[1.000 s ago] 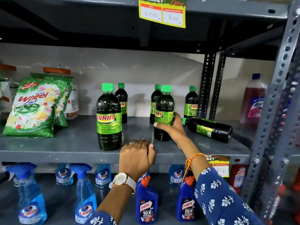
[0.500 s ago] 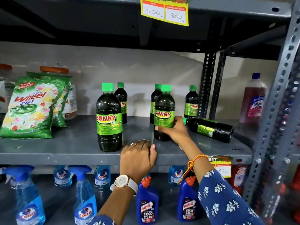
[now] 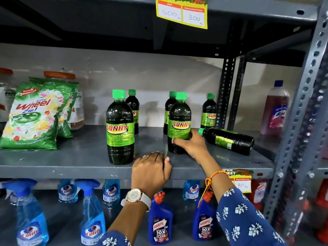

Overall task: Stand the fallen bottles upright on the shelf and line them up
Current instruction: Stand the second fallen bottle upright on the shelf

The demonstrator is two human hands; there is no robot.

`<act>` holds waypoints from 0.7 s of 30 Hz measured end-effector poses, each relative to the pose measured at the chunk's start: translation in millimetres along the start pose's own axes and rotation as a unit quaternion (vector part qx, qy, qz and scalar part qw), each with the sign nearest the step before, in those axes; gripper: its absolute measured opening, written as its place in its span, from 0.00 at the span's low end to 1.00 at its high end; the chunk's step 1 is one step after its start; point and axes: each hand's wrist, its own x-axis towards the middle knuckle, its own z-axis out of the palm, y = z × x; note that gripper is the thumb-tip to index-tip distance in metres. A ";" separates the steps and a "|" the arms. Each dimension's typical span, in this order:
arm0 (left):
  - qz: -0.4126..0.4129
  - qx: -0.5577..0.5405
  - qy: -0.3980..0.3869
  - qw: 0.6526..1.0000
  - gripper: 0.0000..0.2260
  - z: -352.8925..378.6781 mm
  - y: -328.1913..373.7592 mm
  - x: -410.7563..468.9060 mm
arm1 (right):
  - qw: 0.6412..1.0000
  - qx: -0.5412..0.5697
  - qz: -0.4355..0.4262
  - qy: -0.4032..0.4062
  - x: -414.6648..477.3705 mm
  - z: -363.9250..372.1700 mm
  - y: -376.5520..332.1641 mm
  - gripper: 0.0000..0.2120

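Dark Sunny bottles with green caps stand on the grey shelf [image 3: 71, 160]. One upright bottle [image 3: 120, 128] is at the front, left of centre. My right hand [image 3: 190, 145] grips the lower part of a second upright front bottle [image 3: 179, 119]. Three more stand at the back: [image 3: 133, 107], [image 3: 168, 110], [image 3: 209, 112]. One bottle lies on its side [image 3: 229, 140] just right of my right hand, cap pointing left. My left hand [image 3: 150, 170] rests curled over the shelf's front edge, holding no bottle.
Green Wheel detergent bags [image 3: 33, 116] and orange-lidded jars [image 3: 76, 107] fill the shelf's left. A pink Lizol bottle [image 3: 276, 110] stands beyond the perforated uprights [image 3: 229, 89] on the right. Colin sprays [image 3: 90, 215] and Harpic bottles [image 3: 160, 222] sit on the shelf below.
My right hand has turned the gripped bottle so its Sunny label faces front. My left hand stays on the shelf edge. The lying bottle has not moved.
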 end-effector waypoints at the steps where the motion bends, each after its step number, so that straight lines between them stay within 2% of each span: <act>1: 0.000 -0.001 0.001 1.000 0.17 -0.7 0.3 -0.1 | 1.000 -0.002 -0.005 0.001 -3.0 -1.1 -1.4 0.20; 3: 0.001 -0.002 0.005 1.000 0.17 -1.7 1.2 -0.3 | 1.000 -0.003 -0.017 -0.004 -11.1 -4.4 -4.8 0.19; 6: 0.006 -0.002 0.007 1.000 0.17 -1.5 1.4 -0.5 | 0.999 -0.001 -0.037 -0.017 -25.2 -9.7 -8.6 0.13; 10: 0.013 -0.005 0.012 1.000 0.17 -1.2 1.4 -0.9 | 0.999 0.003 -0.045 -0.018 -41.8 -15.4 -12.3 0.15; 18: 0.022 -0.009 0.021 0.999 0.17 0.6 0.8 -2.6 | 0.997 -0.021 -0.066 -0.016 -58.3 -19.6 -16.8 0.12; 21: 0.025 -0.006 0.015 1.000 0.18 0.6 1.1 -2.7 | 0.997 -0.025 -0.064 -0.022 -60.2 -19.7 -17.7 0.15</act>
